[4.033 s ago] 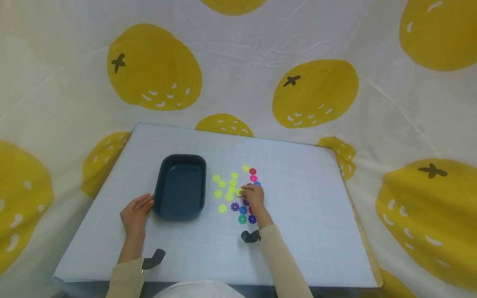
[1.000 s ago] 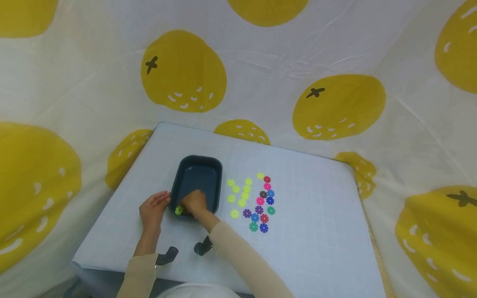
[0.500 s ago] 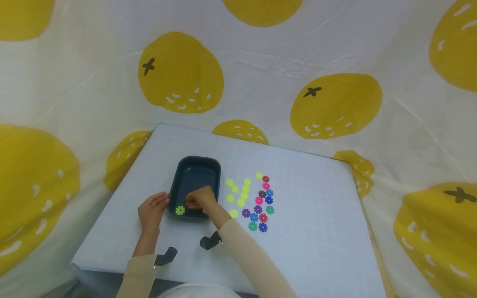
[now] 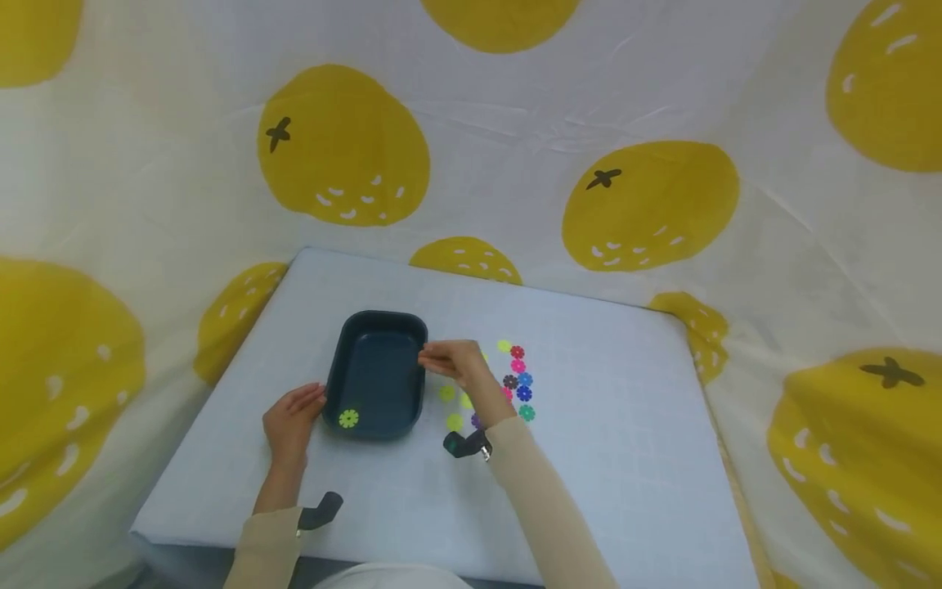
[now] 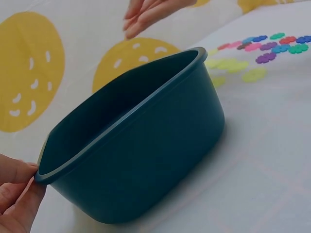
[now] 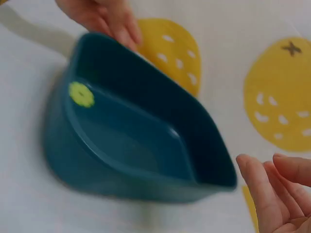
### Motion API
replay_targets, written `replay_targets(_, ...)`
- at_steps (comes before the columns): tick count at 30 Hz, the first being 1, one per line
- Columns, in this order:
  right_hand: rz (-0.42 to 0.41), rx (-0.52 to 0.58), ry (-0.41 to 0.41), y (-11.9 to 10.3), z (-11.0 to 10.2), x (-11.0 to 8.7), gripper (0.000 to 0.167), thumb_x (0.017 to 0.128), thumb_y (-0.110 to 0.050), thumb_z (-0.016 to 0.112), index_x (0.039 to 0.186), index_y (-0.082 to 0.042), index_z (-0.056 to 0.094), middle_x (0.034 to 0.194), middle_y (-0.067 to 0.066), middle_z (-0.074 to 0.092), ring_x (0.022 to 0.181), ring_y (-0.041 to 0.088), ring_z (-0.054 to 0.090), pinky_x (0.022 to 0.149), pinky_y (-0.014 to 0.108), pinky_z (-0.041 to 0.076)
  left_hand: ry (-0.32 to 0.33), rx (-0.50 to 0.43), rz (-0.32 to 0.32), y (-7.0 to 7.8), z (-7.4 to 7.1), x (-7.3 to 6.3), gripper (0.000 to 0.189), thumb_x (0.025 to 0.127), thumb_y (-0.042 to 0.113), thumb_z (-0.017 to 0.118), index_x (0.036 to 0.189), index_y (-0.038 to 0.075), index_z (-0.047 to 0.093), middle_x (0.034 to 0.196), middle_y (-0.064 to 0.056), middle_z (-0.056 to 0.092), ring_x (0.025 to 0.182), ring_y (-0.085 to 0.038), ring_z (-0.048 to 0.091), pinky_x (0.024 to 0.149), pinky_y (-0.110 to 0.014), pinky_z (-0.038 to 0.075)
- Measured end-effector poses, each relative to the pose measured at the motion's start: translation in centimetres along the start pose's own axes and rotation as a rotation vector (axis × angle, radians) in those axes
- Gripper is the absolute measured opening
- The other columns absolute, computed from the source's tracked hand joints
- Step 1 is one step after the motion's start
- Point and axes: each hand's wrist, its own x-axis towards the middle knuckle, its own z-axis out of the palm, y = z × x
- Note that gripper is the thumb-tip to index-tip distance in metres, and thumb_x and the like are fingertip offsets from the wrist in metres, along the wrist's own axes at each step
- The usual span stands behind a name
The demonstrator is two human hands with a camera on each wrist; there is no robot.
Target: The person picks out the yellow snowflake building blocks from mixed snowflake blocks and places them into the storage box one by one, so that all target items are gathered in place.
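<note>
While the left hand point(image 4: 285, 422) is pinching the left rim of the blue-green tub point(image 5: 155, 150), the right hand point(image 4: 458, 360) is hovering by the opposite rim, its fingers loosely extended, the thumb standing apart, nothing showing between them. The tub is standing on the cloth-covered surface point(image 4: 618, 425); one yellow-green disc point(image 4: 349, 419) is lying inside, in the near left corner. Loose yellow-green discs point(image 4: 455, 422) and mixed-colour discs point(image 4: 518, 366) are lying to the tub's right.

Handling: each disc is probably thin plastic — light, stiff and slippery on its faces. Grip it by the notched edge, thumb opposing index finger. The tub is likely rigid and light, sliding easily if bumped; hold it by the rim.

Visibility: in the head view, the right hand and forearm are covering part of the disc layout, so overlaps and count are uncertain. In the left wrist view the tub wall is hiding its floor, and both hands are being cut off by the frame.
</note>
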Motion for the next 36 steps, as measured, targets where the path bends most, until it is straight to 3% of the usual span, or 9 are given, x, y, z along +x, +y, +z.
replay_targets(8, -0.051, 0.088, 0.103, -3.0, -5.6, 0.5, 0.028, 0.09, -0.001, 0.069, 0.117, 0.008, 0.067, 0.095, 0.017, 0.075, 0.082, 0.022, 0.076, 0.077, 0.029, 0.061, -0.013, -0.02, 0.0, -0.1, 0.0, 0.0, 0.036, 0.09, 0.005, 0.071, 0.124, -0.003, 0.063, 0.091, 0.022, 0.072, 0.083, 0.013, 0.064, 0.078, -0.004, 0.05)
replay_targets(19, 0.004, 0.048, 0.309, -3.1, -11.0, 3.0, 0.028, 0.088, -0.005, 0.073, 0.116, 0.001, 0.07, 0.103, 0.016, 0.075, 0.084, 0.02, 0.076, 0.077, 0.026, 0.06, -0.018, 0.049, -0.017, -0.3, -0.1, 0.2, 0.037, 0.09, 0.01, 0.073, 0.125, 0.001, 0.064, 0.1, 0.017, 0.074, 0.084, 0.014, 0.062, 0.08, -0.004, 0.05)
replay_targets(25, -0.014, 0.032, 0.397, -2.8, -13.1, 4.3, 0.029, 0.088, -0.002, 0.072, 0.116, 0.002, 0.069, 0.114, 0.021, 0.07, 0.093, 0.024, 0.074, 0.087, 0.029, 0.058, -0.02, 0.046, -0.02, -0.1, -0.3, 0.1, 0.039, 0.09, 0.011, 0.073, 0.126, 0.001, 0.063, 0.097, 0.02, 0.072, 0.084, 0.014, 0.062, 0.08, -0.004, 0.049)
replay_targets(29, 0.016, -0.001, 0.435, -2.4, -14.3, 4.8, 0.03, 0.089, -0.004, 0.072, 0.118, 0.002, 0.068, 0.117, 0.02, 0.067, 0.099, 0.024, 0.072, 0.093, 0.03, 0.056, -0.024, 0.062, -0.028, -0.1, -0.4, -0.1, 0.04, 0.09, 0.012, 0.073, 0.127, 0.002, 0.062, 0.103, 0.015, 0.074, 0.085, 0.015, 0.062, 0.079, -0.003, 0.049)
replay_targets(32, 0.032, -0.051, 0.458, -2.2, -14.9, 5.0, 0.029, 0.09, -0.008, 0.071, 0.118, 0.001, 0.068, 0.117, 0.02, 0.067, 0.1, 0.024, 0.072, 0.094, 0.03, 0.056, -0.031, 0.07, -0.026, -0.1, -0.3, -0.1, 0.04, 0.091, 0.012, 0.072, 0.127, 0.002, 0.062, 0.108, 0.011, 0.074, 0.085, 0.015, 0.062, 0.08, -0.003, 0.049)
replay_targets(36, 0.04, -0.073, 0.48, -2.1, -15.2, 5.4, 0.031, 0.091, -0.009, 0.071, 0.119, 0.001, 0.067, 0.117, 0.02, 0.067, 0.101, 0.025, 0.072, 0.094, 0.03, 0.056, -0.035, 0.069, -0.022, -0.1, -0.3, 0.0, 0.04, 0.09, 0.013, 0.073, 0.127, 0.002, 0.062, 0.104, 0.016, 0.073, 0.085, 0.016, 0.061, 0.08, -0.003, 0.049)
